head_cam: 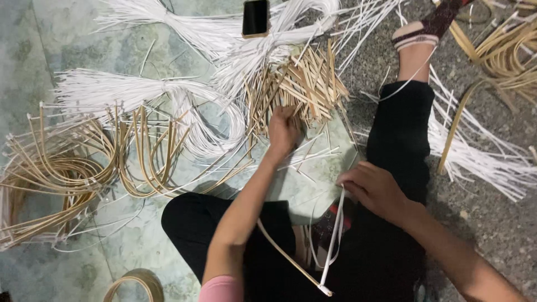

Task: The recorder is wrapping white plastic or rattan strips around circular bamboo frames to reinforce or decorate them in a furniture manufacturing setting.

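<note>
Seemingly early on, the right hand (376, 189) pinched white strips (334, 235) over the lap while the left hand (283, 131) closed on the cane pile (305, 84) mid-floor, nothing woven yet.

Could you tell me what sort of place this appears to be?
Probably a floor-level weaving workspace: a pile of short tan cane sticks, bundles of white plastic strips and curved tan cane hoops lie on a mottled floor.

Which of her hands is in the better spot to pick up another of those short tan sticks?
The left hand: it already rests on the pile of short tan sticks. The right hand is busy pinching white strips over the lap.
</note>
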